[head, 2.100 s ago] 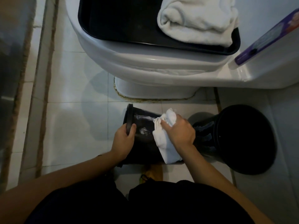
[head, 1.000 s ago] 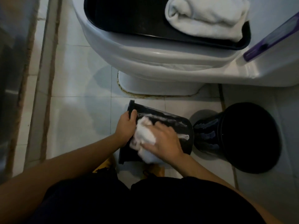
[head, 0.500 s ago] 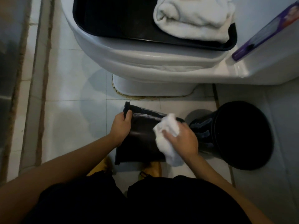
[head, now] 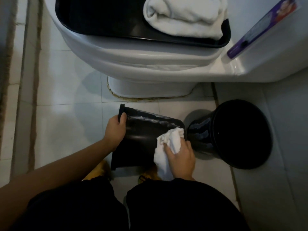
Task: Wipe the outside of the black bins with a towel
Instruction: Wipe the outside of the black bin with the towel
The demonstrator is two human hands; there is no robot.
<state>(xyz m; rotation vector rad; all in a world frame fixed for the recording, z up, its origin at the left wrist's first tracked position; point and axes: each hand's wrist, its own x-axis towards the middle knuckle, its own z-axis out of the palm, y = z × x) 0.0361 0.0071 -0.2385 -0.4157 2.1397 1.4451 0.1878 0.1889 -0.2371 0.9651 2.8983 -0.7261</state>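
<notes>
A black bin (head: 141, 137) is held on its side above the floor tiles, its rim to the left and its base to the right. My left hand (head: 115, 129) grips the rim, thumb over the edge. My right hand (head: 180, 157) holds a bunched white towel (head: 168, 144) against the bin's outer wall near the base end. A second black bin (head: 236, 134) stands on the floor just to the right, close to the first bin's base. Pale streaks show on both bins' walls.
A white toilet (head: 150, 60) fills the top of the view, carrying a black tray (head: 103, 19) with a folded white towel (head: 185, 15). A purple packet (head: 260, 27) lies on the cistern side. My knees and yellow shoes are at the bottom.
My right hand has swept the towel from the middle of the bin's wall rightward to its base end. My left hand keeps its grip on the rim.
</notes>
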